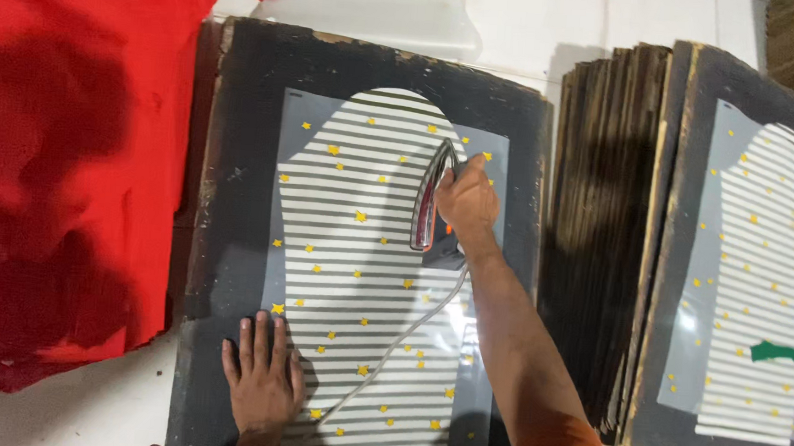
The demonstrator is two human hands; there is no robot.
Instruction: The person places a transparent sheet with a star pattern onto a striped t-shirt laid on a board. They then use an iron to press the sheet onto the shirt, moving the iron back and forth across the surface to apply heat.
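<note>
The heap of red cloth fills the floor past the left edge of my dark board, and it is the biggest worry I see: I judge that a fold sliding over that edge could land under the heat and scorch. On the board lies the clear sheet carrying a striped, arch-topped shape dotted with yellow stars, its round top toward the far edge and its foot at the near edge. My left hand presses flat near the near-left corner, fingers spread wide on the film's lower left part, holding nothing; if it lifts, I think the sheet may creep and the stripes set crooked. My right hand has its fingers wrapped tight around the handle of the iron, which appears tilted on its side over the upper right part of the shape, near the board's right edge. Resting too long in one spot could, I reckon, blister the film. The grey cord trails across the stripes toward the near edge and might snag or drag the sheet. A stack of dark boards stands just beside the right edge, then another board with a second striped sheet. I see no containers here, nothing holding anything inside.
</note>
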